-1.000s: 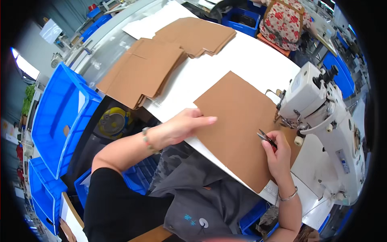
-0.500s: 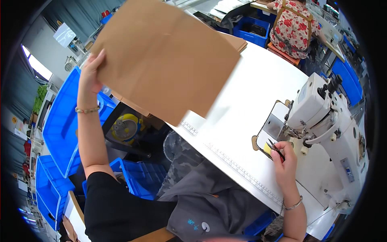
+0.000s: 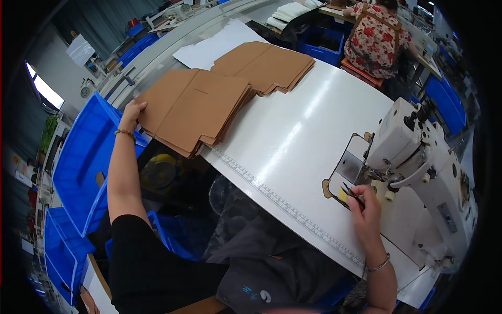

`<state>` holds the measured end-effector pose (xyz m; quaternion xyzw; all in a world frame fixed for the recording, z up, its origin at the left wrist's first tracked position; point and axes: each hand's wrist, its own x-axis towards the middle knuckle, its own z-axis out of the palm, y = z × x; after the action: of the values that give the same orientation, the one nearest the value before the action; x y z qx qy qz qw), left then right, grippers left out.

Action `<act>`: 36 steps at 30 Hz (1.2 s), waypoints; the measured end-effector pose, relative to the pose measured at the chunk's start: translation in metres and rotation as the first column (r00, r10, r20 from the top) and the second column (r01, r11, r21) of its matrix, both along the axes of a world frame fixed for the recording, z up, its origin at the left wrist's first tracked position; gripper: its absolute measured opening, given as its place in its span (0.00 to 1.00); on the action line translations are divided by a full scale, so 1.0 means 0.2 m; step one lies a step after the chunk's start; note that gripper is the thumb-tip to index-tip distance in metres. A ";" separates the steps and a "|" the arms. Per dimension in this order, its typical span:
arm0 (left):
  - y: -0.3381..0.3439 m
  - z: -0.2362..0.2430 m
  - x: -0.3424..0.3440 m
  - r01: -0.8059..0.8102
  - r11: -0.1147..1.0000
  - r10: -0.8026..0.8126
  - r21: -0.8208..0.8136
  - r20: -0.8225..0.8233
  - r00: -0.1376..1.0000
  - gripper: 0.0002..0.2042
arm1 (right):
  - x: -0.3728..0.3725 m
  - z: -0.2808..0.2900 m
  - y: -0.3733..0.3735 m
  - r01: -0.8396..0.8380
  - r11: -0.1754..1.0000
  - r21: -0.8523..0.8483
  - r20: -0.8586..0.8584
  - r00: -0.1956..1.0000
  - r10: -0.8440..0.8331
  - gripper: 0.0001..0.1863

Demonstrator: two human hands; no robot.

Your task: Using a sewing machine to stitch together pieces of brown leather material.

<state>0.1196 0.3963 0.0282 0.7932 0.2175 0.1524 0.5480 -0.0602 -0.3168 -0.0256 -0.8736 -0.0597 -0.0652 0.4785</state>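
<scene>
My left hand grips the left edge of a flat brown panel, thumb and fingers closed at its corner. The panel lies on top of a stack of like panels at the table's left end. It has a notched corner and a crease line across it. In my right hand is a pair of small dark thread snips, tips pointing away from me. That hand rests on the table beside the needle area of a white sewing machine. A yellow patch shows by the snips.
Another stack of brown panels lies farther back, near a white sheet. A ruler strip runs along the near edge of the white table. Blue bins stand at the left. A person in a flowered top sits beyond.
My left hand has brought the raised brown panel down onto the left stack, uncovering the farther stack and white sheet. My right hand with the snips has stayed nearly in place.
</scene>
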 end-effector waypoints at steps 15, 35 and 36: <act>-1.79 0.03 0.48 0.179 0.154 -0.625 0.972 -0.045 0.780 0.11 | 0.00 -0.03 -0.01 -0.066 0.978 -0.200 0.098 0.991 0.087 0.12; -2.05 -0.21 0.62 0.279 0.168 -0.501 0.946 -0.161 0.850 0.10 | 0.00 -0.03 -0.02 -0.088 0.963 -0.255 0.198 0.970 0.141 0.12; -2.05 -0.22 0.63 0.272 0.178 -0.499 0.946 -0.152 0.853 0.10 | -0.01 -0.03 -0.02 -0.087 0.963 -0.254 0.202 0.969 0.141 0.12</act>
<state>0.2462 -0.0135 -0.0148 0.9670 -0.1779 0.1819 0.0094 -0.0613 -0.3209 -0.0321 -0.9084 -0.1696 -0.1250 0.3611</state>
